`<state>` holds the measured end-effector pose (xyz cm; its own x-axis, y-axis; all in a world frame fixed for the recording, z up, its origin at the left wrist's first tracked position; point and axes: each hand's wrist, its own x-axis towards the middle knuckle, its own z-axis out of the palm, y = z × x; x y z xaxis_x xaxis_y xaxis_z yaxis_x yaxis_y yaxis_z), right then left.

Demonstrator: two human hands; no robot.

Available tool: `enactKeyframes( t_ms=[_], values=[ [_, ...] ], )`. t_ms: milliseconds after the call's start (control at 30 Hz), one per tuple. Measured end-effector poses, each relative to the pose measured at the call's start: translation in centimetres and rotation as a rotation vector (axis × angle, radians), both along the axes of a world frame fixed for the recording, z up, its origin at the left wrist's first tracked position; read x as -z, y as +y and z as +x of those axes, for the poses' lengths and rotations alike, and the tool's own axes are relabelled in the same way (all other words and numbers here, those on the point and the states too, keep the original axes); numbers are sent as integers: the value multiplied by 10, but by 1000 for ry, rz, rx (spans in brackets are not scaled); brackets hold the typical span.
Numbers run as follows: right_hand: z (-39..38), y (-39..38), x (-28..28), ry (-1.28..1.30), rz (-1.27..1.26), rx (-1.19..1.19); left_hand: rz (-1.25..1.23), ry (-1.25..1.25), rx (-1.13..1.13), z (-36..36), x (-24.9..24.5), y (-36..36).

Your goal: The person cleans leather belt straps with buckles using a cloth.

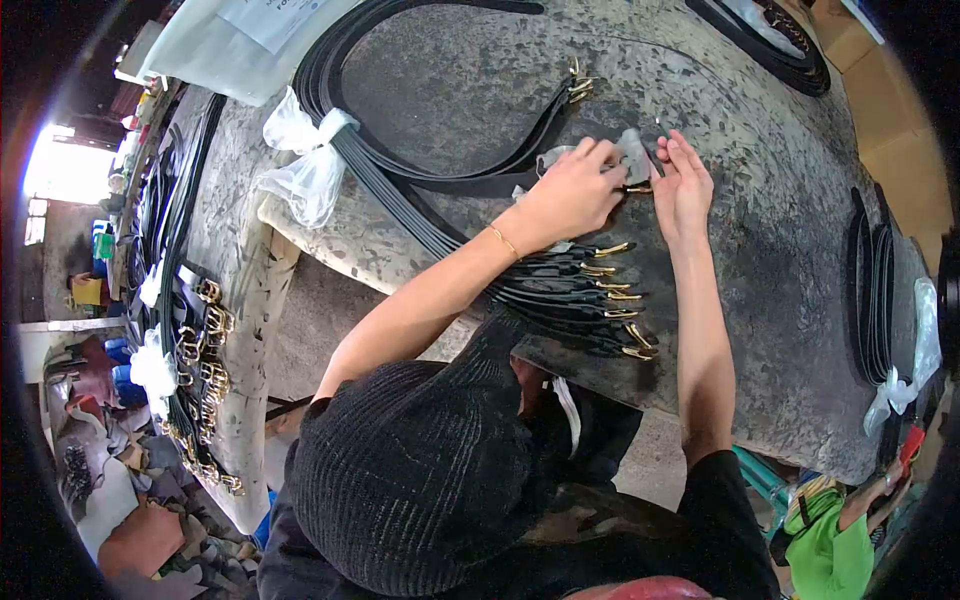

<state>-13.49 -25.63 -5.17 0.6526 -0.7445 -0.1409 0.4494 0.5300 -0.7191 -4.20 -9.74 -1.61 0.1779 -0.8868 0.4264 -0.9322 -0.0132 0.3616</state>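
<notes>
My left hand point(580, 195), with a thin gold bracelet at its wrist, is closed with curled fingers around a crumpled grey cloth-like scrap point(632, 155). A gold buckle point(637, 189) shows just under its fingers. My right hand point(685, 185) is beside it, thumb and fingers pinched round a slim, dark pen-like piece point(659, 168) whose exact kind I cannot make out. Below both hands, black belts point(540, 290) lie side by side with gold buckles point(620, 296) pointing right. Farther up, another buckle cluster point(578, 85) ends a curved belt bundle point(330, 70).
White plastic point(305, 150) ties the belt bundle on the dark worktable point(770, 260). More coiled belts point(872, 290) lie at right. Buckled belts point(205, 370) hang at the left. A knit cap point(410, 470) fills the lower middle. A person in green point(830, 545) is at lower right.
</notes>
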Motion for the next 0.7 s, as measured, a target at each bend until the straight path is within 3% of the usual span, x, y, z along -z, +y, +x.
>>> enactKeyframes(
  t_ms=[167, 600, 700],
  values=[
    [-5, -2, 7, -120, 14, -51, 137, -308, -1, -6, -7, 5],
    [-3, 0, 0, -41, 28, -35, 180, -164, 214, 16, -21, 4],
    [-4, -1, 1, -23, 27, -34, 129, -241, 134, 7, -17, 9]
  ],
)
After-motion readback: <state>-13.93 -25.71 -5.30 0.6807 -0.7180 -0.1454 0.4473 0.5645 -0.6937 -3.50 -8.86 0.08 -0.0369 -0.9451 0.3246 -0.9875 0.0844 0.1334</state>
